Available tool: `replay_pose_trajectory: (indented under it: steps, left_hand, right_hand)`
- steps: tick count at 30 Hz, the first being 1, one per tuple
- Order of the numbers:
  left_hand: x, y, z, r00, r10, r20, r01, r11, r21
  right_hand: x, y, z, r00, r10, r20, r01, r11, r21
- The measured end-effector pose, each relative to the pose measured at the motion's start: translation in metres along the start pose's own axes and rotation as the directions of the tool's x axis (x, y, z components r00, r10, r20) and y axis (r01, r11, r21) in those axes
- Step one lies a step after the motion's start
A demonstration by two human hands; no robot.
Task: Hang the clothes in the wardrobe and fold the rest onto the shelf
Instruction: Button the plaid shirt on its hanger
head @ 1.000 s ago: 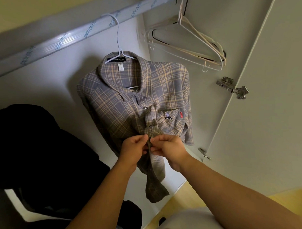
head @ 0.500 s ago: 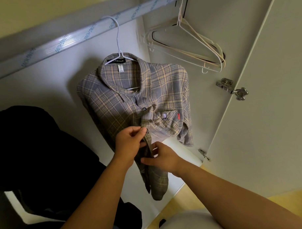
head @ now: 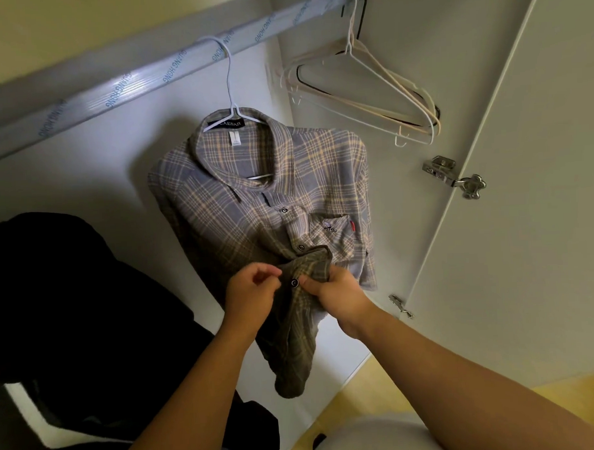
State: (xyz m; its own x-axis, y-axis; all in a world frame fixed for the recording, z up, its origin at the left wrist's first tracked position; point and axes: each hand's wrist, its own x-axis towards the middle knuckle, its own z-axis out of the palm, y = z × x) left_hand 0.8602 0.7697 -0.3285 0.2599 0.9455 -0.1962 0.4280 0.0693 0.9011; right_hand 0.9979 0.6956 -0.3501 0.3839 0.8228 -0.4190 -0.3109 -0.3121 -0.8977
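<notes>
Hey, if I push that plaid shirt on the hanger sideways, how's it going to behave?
Probably floppy: the plaid shirt bunches where the right hand grips it. It would likely swing rather than resist, since it hangs by one thin hanger hook on the rail.

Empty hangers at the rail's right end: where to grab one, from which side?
I'd grip one of the empty hangers at the neck under the hook, coming from the open front. Their shoulders bunch and overlap near the side wall; the necks hang exposed below the rail.
</notes>
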Motion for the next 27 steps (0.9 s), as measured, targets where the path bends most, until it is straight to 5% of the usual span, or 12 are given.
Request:
replay_pose_trajectory:
  steps: [5,10,15,27]
  left_hand:
    - [-0.002,-0.008,0.004,0.968,0.020,0.249,-0.018,1.000,-0.011]
    - [0.006,-0.010,0.001,0.995,0.083,0.059,-0.090,0.986,0.138]
    - [0.007,-0.010,-0.009,0.977,0.195,-0.082,-0.169,0.953,0.250]
    - [0.007,0.000,-0.014,0.982,0.187,0.000,-0.181,0.953,0.241]
  right_hand:
    - [-0.001,0.000,-0.001,0.999,0.002,0.037,-0.005,0.997,0.078]
    - [0.001,0.000,-0.003,0.977,0.128,0.172,-0.187,0.903,0.386]
    - [0.006,0.005,-0.002,0.971,0.165,0.174,-0.221,0.896,0.385]
    - [0.008,0.009,-0.004,0.969,0.209,0.134,-0.244,0.898,0.365]
